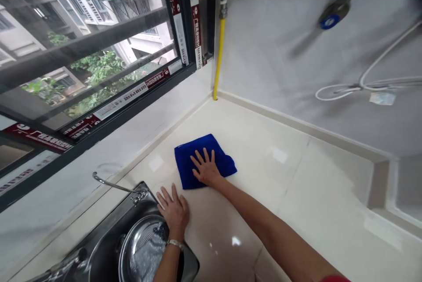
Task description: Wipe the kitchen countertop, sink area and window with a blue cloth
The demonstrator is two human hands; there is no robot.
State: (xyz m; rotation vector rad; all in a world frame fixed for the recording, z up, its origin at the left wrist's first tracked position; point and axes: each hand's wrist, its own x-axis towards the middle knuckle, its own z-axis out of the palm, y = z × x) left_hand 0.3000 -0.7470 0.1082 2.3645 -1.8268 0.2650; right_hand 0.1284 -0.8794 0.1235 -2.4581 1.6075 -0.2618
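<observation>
A blue cloth (193,155) lies spread on the cream countertop (296,185). My right hand (205,168) presses flat on the cloth, fingers stretched and apart. My left hand (173,209) rests flat on the counter at the steel sink's (99,247) edge, fingers spread, holding nothing; a bracelet sits on its wrist.
A thin faucet (115,185) reaches over the sink, which holds a round metal strainer (141,240). A window (82,53) runs along the left. A yellow gas pipe (218,58) stands in the corner. White cable (362,84) hangs on the tiled wall. The counter steps down at right.
</observation>
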